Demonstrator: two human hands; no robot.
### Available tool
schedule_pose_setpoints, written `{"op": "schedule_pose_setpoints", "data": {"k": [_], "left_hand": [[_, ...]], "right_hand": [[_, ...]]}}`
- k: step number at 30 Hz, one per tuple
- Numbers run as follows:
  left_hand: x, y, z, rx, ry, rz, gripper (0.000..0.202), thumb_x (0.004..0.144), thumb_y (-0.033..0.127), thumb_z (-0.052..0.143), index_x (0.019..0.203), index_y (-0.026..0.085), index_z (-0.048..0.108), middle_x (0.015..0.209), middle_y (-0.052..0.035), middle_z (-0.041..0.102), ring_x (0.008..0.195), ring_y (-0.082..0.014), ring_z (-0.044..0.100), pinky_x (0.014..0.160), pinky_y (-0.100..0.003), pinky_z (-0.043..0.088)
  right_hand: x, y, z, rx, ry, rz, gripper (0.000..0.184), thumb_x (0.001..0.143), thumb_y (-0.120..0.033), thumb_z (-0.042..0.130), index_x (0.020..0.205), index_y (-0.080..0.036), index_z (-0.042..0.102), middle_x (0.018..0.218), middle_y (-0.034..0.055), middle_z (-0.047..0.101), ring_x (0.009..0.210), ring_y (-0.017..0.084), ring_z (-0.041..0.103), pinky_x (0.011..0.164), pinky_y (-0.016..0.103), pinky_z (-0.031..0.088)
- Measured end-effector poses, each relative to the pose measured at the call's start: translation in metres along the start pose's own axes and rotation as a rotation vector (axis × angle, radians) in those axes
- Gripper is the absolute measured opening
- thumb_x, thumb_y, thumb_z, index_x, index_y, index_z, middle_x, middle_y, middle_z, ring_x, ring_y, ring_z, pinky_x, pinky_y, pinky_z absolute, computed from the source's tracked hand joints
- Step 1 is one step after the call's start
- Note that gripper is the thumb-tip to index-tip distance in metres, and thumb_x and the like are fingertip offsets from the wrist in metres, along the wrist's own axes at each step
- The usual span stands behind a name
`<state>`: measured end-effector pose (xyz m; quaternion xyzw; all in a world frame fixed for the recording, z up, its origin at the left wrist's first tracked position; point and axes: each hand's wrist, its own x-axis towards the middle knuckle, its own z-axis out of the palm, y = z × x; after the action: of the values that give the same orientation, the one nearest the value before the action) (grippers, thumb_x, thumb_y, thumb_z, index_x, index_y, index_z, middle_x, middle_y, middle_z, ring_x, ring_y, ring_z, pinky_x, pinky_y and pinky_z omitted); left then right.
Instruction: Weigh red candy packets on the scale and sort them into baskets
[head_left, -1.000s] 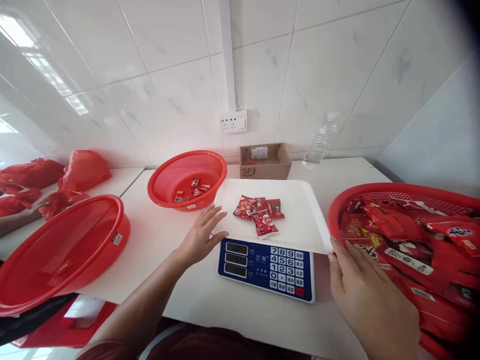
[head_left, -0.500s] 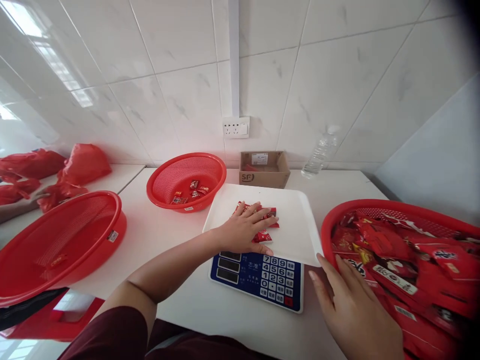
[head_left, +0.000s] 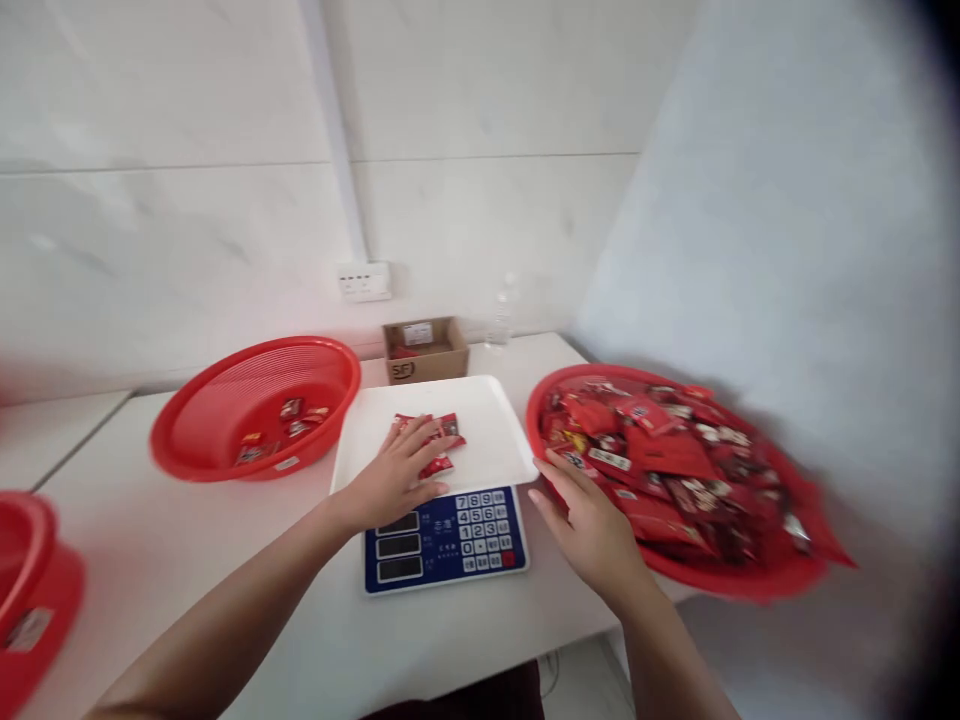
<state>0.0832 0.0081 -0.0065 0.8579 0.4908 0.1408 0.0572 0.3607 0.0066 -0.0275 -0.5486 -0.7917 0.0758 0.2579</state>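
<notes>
The fingers (head_left: 401, 447) of the left hand (head_left: 381, 490) are spread, palm down, over a few packets (head_left: 437, 467) on the white tray (head_left: 491, 425); they are not curled around any one, though whether they press down cannot be told. A flat, wide hand seems chosen to cover several small pieces at once. The right hand (head_left: 600, 535) is open too, thumb apart, its fingertips at the tray's near right corner, probably to steady it; firm contact is unclear. The tray sits atop the scale (head_left: 446, 575), presumably so that whatever lies on it bears on the scale, and its near edge leaves the keys in view. A heaped basket (head_left: 533, 415) stands just beside the right hand and a sparsely filled bowl (head_left: 217, 405) beyond the left, both apparently placed for easy reach. The packets, partly hidden, look small, red and shiny, with pale print and one dark patch at the right.
</notes>
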Motion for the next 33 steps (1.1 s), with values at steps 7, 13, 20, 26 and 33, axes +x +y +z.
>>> {"op": "schedule_pose_setpoints", "data": {"k": [7, 13, 20, 26, 33], "left_hand": [[-0.075, -0.022, -0.001, -0.076, 0.426, -0.083, 0.038, 0.090, 0.037, 0.048, 0.127, 0.027, 0.049, 0.130, -0.0076, 0.057, 0.127, -0.0260, 0.047, 0.097, -0.042, 0.047], [-0.123, -0.041, 0.005, -0.099, 0.532, -0.350, 0.037, 0.087, 0.048, 0.045, 0.112, 0.025, 0.060, 0.121, -0.0072, 0.062, 0.116, -0.0289, 0.056, 0.064, -0.028, 0.058], [-0.131, -0.049, 0.022, -0.114, 0.556, -0.329, 0.032, 0.087, 0.044, 0.048, 0.113, 0.029, 0.060, 0.120, -0.0043, 0.063, 0.113, -0.0274, 0.058, 0.067, -0.030, 0.059], [-0.130, -0.050, 0.029, -0.183, 0.553, -0.302, 0.030, 0.086, 0.040, 0.050, 0.113, 0.032, 0.059, 0.121, -0.0034, 0.063, 0.112, -0.0264, 0.059, 0.054, -0.025, 0.058], [-0.126, -0.045, 0.030, -0.198, 0.559, -0.307, 0.030, 0.085, 0.044, 0.051, 0.108, 0.030, 0.063, 0.115, -0.0034, 0.067, 0.106, -0.0257, 0.064, 0.058, -0.024, 0.059]], "right_hand": [[-0.038, 0.044, -0.068, 0.016, 0.155, 0.420, 0.044, 0.084, -0.046, 0.042, 0.118, -0.023, 0.060, 0.124, 0.0071, 0.061, 0.116, 0.025, 0.054, 0.097, 0.042, 0.044], [-0.032, 0.080, -0.068, -0.117, 0.165, 0.602, 0.048, 0.081, -0.044, 0.044, 0.118, -0.017, 0.059, 0.121, 0.0127, 0.062, 0.110, 0.029, 0.057, 0.091, 0.045, 0.045], [-0.004, 0.042, -0.052, 0.078, 0.094, 0.377, 0.037, 0.085, -0.037, 0.043, 0.113, -0.021, 0.062, 0.117, 0.0063, 0.065, 0.110, 0.021, 0.057, 0.097, 0.038, 0.043], [-0.004, 0.053, -0.057, 0.010, 0.028, 0.519, 0.045, 0.083, -0.030, 0.046, 0.126, -0.020, 0.054, 0.129, 0.0068, 0.057, 0.118, 0.023, 0.052, 0.099, 0.041, 0.041], [0.009, 0.055, -0.048, -0.181, -0.055, 0.499, 0.051, 0.084, -0.040, 0.048, 0.129, -0.016, 0.051, 0.123, 0.0122, 0.061, 0.111, 0.027, 0.057, 0.092, 0.040, 0.044]]}}
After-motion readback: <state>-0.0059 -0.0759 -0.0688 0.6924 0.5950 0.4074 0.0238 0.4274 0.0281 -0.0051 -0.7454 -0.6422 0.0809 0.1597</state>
